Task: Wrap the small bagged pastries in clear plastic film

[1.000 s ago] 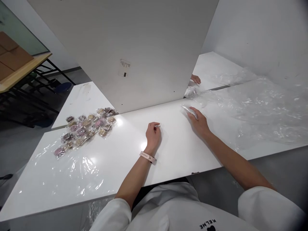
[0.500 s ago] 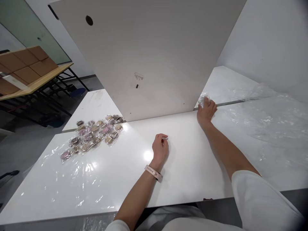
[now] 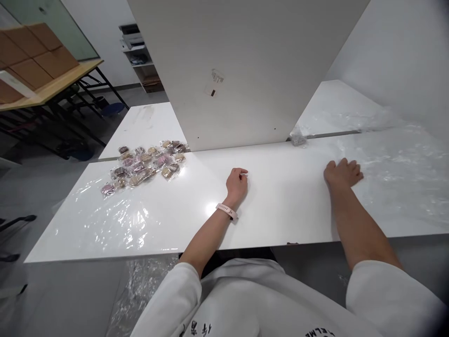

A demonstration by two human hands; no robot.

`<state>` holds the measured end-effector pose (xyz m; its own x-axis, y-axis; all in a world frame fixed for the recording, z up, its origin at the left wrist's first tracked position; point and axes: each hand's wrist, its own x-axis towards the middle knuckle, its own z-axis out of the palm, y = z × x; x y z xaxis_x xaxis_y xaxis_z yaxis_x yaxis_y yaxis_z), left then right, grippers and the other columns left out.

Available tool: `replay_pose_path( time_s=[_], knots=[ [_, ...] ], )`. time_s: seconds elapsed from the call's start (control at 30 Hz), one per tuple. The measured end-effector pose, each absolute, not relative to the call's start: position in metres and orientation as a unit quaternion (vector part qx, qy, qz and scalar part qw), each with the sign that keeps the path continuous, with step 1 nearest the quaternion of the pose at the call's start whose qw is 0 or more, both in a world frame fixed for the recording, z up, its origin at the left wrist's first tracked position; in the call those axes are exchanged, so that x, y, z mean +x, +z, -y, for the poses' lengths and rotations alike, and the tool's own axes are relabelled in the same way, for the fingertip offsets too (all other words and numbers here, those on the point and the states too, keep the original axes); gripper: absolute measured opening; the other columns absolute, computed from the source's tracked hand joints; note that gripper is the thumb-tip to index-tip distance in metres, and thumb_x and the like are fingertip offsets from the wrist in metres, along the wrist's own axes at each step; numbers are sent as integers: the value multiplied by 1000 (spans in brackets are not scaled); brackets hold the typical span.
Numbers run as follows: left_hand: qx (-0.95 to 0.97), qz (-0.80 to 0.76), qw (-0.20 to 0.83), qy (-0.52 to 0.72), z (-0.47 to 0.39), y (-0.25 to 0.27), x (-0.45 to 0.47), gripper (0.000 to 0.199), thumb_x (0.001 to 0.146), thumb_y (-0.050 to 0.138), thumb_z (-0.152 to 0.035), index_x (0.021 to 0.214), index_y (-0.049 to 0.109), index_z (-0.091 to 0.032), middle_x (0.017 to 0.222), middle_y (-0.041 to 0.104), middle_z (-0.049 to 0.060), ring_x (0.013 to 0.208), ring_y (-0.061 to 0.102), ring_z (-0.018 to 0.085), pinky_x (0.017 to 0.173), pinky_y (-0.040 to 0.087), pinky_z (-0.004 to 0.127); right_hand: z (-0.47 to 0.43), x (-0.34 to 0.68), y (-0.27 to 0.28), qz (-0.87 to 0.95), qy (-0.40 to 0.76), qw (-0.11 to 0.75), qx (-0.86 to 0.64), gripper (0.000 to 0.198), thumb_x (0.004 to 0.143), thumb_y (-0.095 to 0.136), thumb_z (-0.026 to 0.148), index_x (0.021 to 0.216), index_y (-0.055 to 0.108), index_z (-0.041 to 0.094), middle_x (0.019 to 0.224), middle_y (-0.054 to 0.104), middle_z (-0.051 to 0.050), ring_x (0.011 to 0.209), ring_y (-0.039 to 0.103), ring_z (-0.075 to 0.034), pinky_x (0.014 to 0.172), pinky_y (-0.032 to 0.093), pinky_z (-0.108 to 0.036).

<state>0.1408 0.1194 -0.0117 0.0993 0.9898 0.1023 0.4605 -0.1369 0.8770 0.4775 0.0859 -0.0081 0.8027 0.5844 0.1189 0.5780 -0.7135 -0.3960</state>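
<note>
My left hand [image 3: 237, 185], with a pink band [image 3: 227, 210] at its wrist, rests on the white table [image 3: 273, 196]. Its fingers are loosely bent, a gap shows beside the thumb, and nothing is in it. Farther right, my right hand [image 3: 343, 173] is over the table near a clear plastic sheet [image 3: 400, 173], fingers apart and with no object visible. A crumpled clear plastic piece [image 3: 298, 139] lies by the lower right corner of the upright panel. To the left, several small wrapped round items [image 3: 140, 166], pink, tan and dark brown, lie in a cluster.
A tall white panel [image 3: 252, 75] stands across the table's back edge. Clear film [image 3: 115, 220] covers the table's left part, and more plastic [image 3: 143, 285] hangs below the front edge. Cardboard boxes [image 3: 35, 56] sit on a wooden table at far left.
My right hand has left the crumpled plastic by the panel and moved right and nearer me, its fingers now spread. My left hand stays in place on the table. The camera view has shifted.
</note>
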Motion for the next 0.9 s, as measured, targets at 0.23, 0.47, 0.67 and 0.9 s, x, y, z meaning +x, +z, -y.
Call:
replay_pose_path(
  time_s=[0.23,0.47,0.67,0.9],
  knots=[
    [639,-544,380,389,-116,-13,139,23,86,50,-6,93,65,-20,99,69,5,89,64,18,86,49,32,-51,435,-19,398,61,162,-901,68,99,29,34,156,34,-2,166,27,-22,154,21,-29,125,13,-45],
    [537,-544,521,381,-107,7,122,26,95,57,-28,118,55,-17,113,65,12,93,64,17,84,51,30,13,291,-34,620,65,199,-756,63,101,33,44,156,39,14,162,39,-16,148,33,-37,117,25,-61],
    [552,-581,486,349,-94,21,76,59,83,71,-14,136,46,-20,99,62,7,77,62,16,71,51,31,72,178,2,775,173,212,-569,57,102,36,44,156,42,27,158,46,-6,144,40,-36,111,35,-58],
    [546,-698,262,382,-69,33,-9,45,81,56,-1,122,58,-19,96,62,8,91,62,22,79,47,35,76,241,24,675,90,297,-669,49,104,29,44,140,60,28,140,62,-7,133,49,-32,111,38,-55]
  ],
)
